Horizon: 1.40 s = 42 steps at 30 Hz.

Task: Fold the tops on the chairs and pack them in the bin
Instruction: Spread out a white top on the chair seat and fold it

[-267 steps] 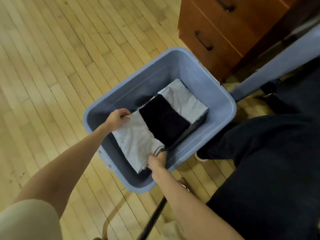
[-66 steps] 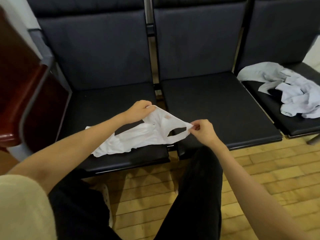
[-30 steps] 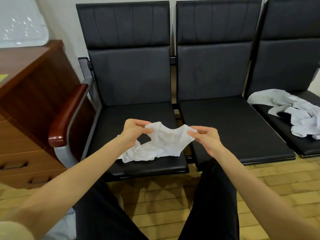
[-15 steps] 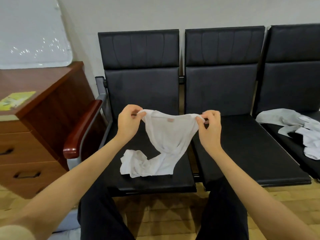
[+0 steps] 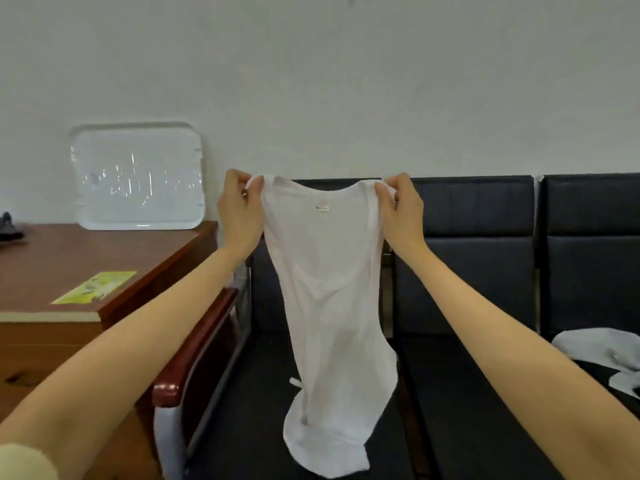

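Note:
A white sleeveless top [image 5: 329, 306] hangs full length in front of me, held up by its two shoulder straps. My left hand [image 5: 240, 209] pinches the left strap and my right hand [image 5: 401, 211] pinches the right strap. The hem of the top rests bunched on the seat of the left black chair [image 5: 242, 403]. A small label shows inside the neckline. More light grey tops [image 5: 602, 355] lie crumpled on the rightmost chair seat. The bin is out of view.
A row of black chairs [image 5: 471, 271] stands against a pale wall. On the left is a wooden dresser [image 5: 69, 258] with a clear plastic lid [image 5: 136, 174] leaning on the wall and a yellow-green card [image 5: 93, 287]. A red-brown armrest [image 5: 194, 348] borders the left chair.
Both hands have raised the white top from chest height to well above the seat, so it now hangs straight down. My view has tilted up toward the wall.

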Tool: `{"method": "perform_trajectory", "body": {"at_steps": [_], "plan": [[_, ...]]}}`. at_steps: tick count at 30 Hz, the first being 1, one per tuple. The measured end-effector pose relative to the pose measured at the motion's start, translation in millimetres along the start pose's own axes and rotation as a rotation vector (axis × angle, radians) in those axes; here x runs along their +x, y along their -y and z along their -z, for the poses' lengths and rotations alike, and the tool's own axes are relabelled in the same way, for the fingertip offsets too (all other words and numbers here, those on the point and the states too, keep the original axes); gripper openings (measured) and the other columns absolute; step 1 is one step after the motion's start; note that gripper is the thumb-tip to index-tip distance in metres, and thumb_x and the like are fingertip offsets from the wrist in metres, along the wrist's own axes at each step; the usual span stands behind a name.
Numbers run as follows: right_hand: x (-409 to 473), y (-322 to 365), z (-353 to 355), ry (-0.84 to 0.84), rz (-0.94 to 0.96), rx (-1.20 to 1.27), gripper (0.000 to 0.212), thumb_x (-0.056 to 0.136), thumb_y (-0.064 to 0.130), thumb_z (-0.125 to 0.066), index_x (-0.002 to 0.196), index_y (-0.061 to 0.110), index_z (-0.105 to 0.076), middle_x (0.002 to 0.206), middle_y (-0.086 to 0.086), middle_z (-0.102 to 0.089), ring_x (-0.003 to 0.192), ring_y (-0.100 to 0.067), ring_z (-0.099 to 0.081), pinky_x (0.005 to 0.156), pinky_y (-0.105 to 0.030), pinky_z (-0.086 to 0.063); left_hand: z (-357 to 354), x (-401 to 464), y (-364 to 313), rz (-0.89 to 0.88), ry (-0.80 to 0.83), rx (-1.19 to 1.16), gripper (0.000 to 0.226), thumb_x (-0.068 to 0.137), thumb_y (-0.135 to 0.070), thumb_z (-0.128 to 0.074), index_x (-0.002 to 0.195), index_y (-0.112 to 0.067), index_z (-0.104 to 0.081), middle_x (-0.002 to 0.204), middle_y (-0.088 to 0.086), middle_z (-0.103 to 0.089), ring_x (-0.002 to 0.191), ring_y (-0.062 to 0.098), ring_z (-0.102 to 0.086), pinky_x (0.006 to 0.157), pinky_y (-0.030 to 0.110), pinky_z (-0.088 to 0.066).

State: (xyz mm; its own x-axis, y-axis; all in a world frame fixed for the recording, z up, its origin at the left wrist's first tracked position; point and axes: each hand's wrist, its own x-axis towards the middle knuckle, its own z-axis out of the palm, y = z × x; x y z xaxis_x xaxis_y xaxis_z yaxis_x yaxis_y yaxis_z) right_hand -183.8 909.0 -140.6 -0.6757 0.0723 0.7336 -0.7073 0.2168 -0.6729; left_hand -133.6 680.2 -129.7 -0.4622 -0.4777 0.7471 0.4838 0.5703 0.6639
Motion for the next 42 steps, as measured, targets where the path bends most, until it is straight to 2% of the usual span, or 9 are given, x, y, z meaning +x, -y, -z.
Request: {"method": "perform_trajectory", "body": {"at_steps": [8,13,18,22,27,31,34,38,42], "plan": [[69,48,18,-0.119,0.15,0.024,0.017,0.098,0.019,-0.052,0.084,0.011,-0.047,0.072,-0.001,-0.046,0.059,0.0,-0.038,0.057,-0.015,-0.033,21,80,-42,-0.09,-0.058,-0.038,0.016,0.09,-0.019,-0.06,0.082,-0.009,-0.051,0.065,-0.004,-0.048,0.056,0.004,-0.039,0.055,0.016,-0.033],[57,52,26,-0.095,0.171,0.015,0.018,0.097,0.019,-0.055,0.082,0.012,-0.048,0.073,0.003,-0.046,0.068,-0.01,-0.042,0.059,-0.016,-0.035,25,71,-45,-0.082,0.019,-0.022,0.014,0.092,-0.017,-0.06,0.082,-0.011,-0.052,0.067,-0.009,-0.05,0.057,0.001,-0.041,0.055,0.011,-0.033],[-10,12,27,0.002,0.02,-0.034,0.015,0.096,0.018,-0.056,0.085,0.01,-0.052,0.073,0.008,-0.051,0.061,0.004,-0.045,0.058,-0.011,-0.038,28,16,-6,0.031,0.22,0.039,0.016,0.093,-0.019,-0.06,0.077,-0.019,-0.055,0.07,-0.008,-0.055,0.062,0.005,-0.048,0.06,0.02,-0.041],[-79,-40,30,0.096,-0.152,-0.069,0.015,0.095,0.018,-0.058,0.083,0.009,-0.056,0.078,0.002,-0.058,0.071,-0.011,-0.053,0.064,-0.025,-0.044,32,-50,39,0.151,0.447,0.167,0.012,0.095,-0.019,-0.059,0.083,-0.016,-0.06,0.073,-0.006,-0.056,0.066,0.004,-0.051,0.064,0.017,-0.043],[-167,-97,36,0.197,-0.323,-0.103,0.012,0.094,0.015,-0.06,0.084,0.009,-0.061,0.082,-0.003,-0.063,0.076,-0.02,-0.062,0.068,-0.037,-0.052,40,-130,102,0.325,0.631,0.26,0.013,0.093,-0.023,-0.062,0.087,-0.013,-0.068,0.08,0.002,-0.069,0.075,0.016,-0.065,0.072,0.029,-0.051],[-210,-135,39,0.274,-0.417,-0.164,0.011,0.093,0.017,-0.062,0.086,0.009,-0.067,0.082,-0.002,-0.067,0.077,-0.016,-0.064,0.071,-0.036,-0.053,45,-178,132,0.482,0.723,0.205,0.013,0.092,-0.023,-0.064,0.089,-0.011,-0.068,0.062,-0.001,-0.065,0.054,0.01,-0.059,0.049,0.024,-0.047],[-221,-158,35,0.263,-0.48,-0.15,0.012,0.093,0.018,-0.062,0.09,0.008,-0.068,0.083,-0.005,-0.068,0.076,-0.021,-0.066,0.065,-0.035,-0.055,35,-192,149,0.655,0.705,0.098,0.013,0.094,-0.018,-0.061,0.094,-0.005,-0.063,0.069,0.024,-0.064,0.047,0.023,-0.06,0.036,0.025,-0.042],[-210,-185,15,0.243,-0.535,-0.125,0.012,0.096,0.019,-0.057,0.095,0.008,-0.064,0.08,-0.011,-0.068,0.058,-0.017,-0.067,0.045,-0.02,-0.049,2,-187,171,0.771,0.585,-0.032,0.008,0.095,-0.013,-0.059,0.09,-0.008,-0.061,0.07,0.015,-0.062,0.054,0.025,-0.068,0.048,0.033,-0.057],[-171,-224,-18,0.191,-0.534,-0.103,0.014,0.097,0.019,-0.056,0.095,0.007,-0.064,0.091,-0.011,-0.069,0.075,-0.015,-0.071,0.065,-0.033,-0.06,-43,-161,210,0.682,0.455,-0.035,0.008,0.095,-0.011,-0.059,0.092,-0.005,-0.064,0.083,0.016,-0.067,0.071,0.024,-0.071,0.066,0.032,-0.06]]}}
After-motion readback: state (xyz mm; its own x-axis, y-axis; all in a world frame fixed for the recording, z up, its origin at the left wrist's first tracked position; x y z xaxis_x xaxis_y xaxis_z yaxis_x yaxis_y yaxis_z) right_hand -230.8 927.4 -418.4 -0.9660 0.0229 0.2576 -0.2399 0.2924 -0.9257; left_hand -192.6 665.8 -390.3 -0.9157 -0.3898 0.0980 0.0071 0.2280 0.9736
